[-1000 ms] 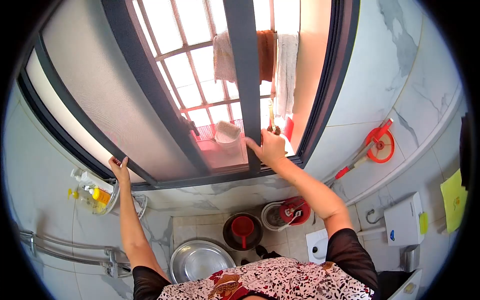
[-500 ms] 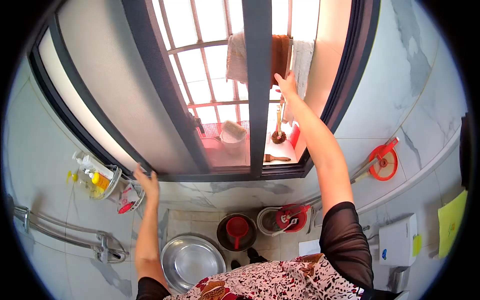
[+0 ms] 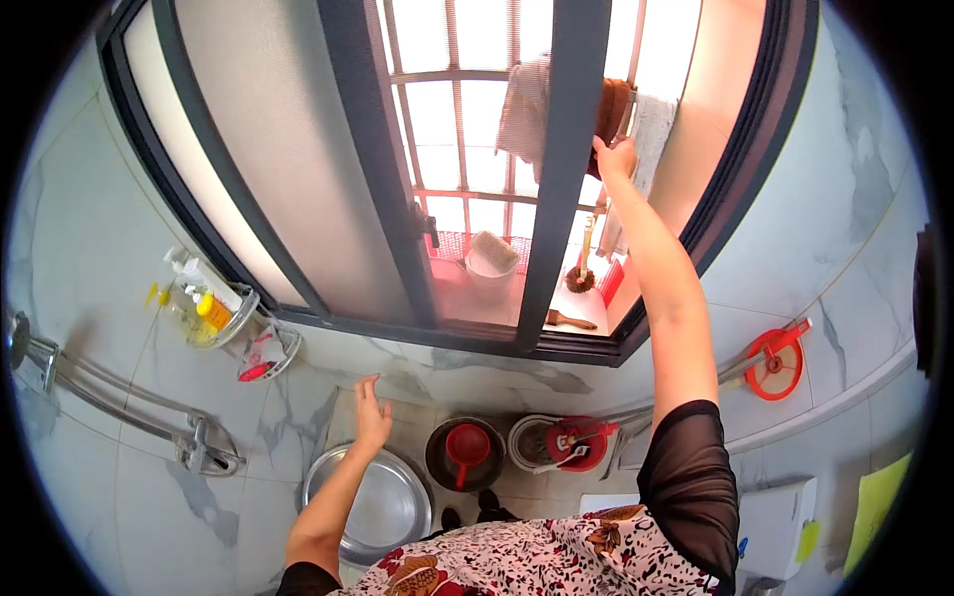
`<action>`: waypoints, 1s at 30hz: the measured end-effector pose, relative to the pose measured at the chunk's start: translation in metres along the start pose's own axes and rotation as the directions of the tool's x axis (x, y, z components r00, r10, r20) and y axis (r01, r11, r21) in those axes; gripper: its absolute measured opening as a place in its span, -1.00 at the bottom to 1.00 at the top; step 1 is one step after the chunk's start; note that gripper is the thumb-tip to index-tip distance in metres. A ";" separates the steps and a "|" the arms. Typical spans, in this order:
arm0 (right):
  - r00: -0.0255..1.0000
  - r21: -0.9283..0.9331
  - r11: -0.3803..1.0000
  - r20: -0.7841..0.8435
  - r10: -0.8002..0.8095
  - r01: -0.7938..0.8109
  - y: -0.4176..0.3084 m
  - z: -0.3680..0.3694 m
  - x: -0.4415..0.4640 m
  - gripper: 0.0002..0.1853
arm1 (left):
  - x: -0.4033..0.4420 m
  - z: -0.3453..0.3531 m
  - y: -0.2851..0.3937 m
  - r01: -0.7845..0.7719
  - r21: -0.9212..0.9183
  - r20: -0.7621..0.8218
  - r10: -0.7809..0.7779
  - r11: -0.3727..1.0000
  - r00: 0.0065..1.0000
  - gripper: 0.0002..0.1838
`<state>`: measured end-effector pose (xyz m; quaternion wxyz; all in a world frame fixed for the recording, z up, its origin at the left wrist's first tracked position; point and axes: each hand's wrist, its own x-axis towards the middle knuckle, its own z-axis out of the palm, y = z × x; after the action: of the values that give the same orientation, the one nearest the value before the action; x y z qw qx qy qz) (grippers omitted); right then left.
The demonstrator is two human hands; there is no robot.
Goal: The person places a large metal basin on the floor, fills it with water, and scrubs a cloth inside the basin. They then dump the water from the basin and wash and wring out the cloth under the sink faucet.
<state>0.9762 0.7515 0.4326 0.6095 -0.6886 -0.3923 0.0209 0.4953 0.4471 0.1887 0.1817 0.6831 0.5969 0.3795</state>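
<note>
My right hand (image 3: 616, 159) reaches through the open part of the window. Its fingers are closed on the lower part of a brown towel (image 3: 614, 99), which hangs over a rail partly behind the dark window frame (image 3: 564, 179). A pale towel (image 3: 651, 134) hangs just to its right, and another light towel (image 3: 524, 109) shows through the screen on the left. My left hand (image 3: 372, 415) is open in the air, holding nothing, above the rim of a large metal basin (image 3: 383, 502) on the floor.
On the sill outside are a round brush (image 3: 580, 279), a flat brush (image 3: 571, 321) and a white container (image 3: 491, 273). Corner shelves (image 3: 234, 323) hold bottles. A dark basin with a red dipper (image 3: 467, 444) and a bucket (image 3: 537, 444) stand below. A red strainer (image 3: 775, 366) hangs right.
My left hand has left the lower window frame and moved right and down, over the metal basin. My right hand has closed on the brown towel. The view has shifted slightly left.
</note>
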 end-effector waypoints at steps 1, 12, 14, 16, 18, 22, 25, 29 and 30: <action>1.000 0.001 1.000 0.012 -0.005 0.005 0.001 0.000 0.003 -0.37 | -0.002 0.004 0.001 -0.008 -0.021 0.004 0.009 1.000 1.000 -0.39; 0.949 0.224 0.939 -0.240 -0.205 0.260 -0.022 -0.052 -0.046 -0.57 | -0.044 0.027 -0.006 0.106 -0.112 0.049 -0.101 0.988 0.994 -0.38; 0.954 0.474 0.837 -0.247 -0.169 0.271 -0.027 -0.063 -0.067 -0.52 | -0.058 0.030 -0.014 0.142 -0.108 0.045 -0.138 0.984 0.989 -0.39; 0.960 0.596 0.754 -0.208 -0.188 0.277 -0.044 -0.090 -0.096 -0.52 | -0.072 0.036 -0.024 0.188 -0.117 0.050 -0.184 0.975 0.982 -0.40; 0.996 0.599 0.795 -0.067 -0.066 0.093 -0.077 -0.128 -0.137 -0.57 | -0.083 0.042 -0.031 0.228 -0.070 0.074 -0.223 0.971 0.972 -0.40; 0.936 0.081 0.939 -0.144 -0.320 0.333 -0.025 -0.177 -0.135 -0.57 | -0.098 0.053 -0.025 0.150 -0.057 0.039 -0.148 0.987 0.988 -0.43; 0.972 0.043 0.981 -0.151 -0.182 0.190 -0.032 -0.206 -0.174 -0.40 | -0.106 0.056 -0.021 0.178 -0.145 0.063 -0.171 0.973 0.983 -0.53; 0.982 0.000 0.982 0.016 -0.186 0.186 -0.046 -0.205 -0.265 -0.38 | -0.120 0.044 -0.004 0.241 -0.230 0.139 -0.213 0.943 0.967 -0.80; 0.979 0.006 0.982 0.079 -0.186 0.187 -0.035 -0.199 -0.279 -0.39 | -0.126 0.042 -0.005 0.223 -0.201 0.173 -0.190 0.954 0.966 -0.82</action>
<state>0.8658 0.4280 0.3884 0.5923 -0.6479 -0.4789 -0.0095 0.5234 0.3367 0.1201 0.3395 0.6196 0.6041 0.3686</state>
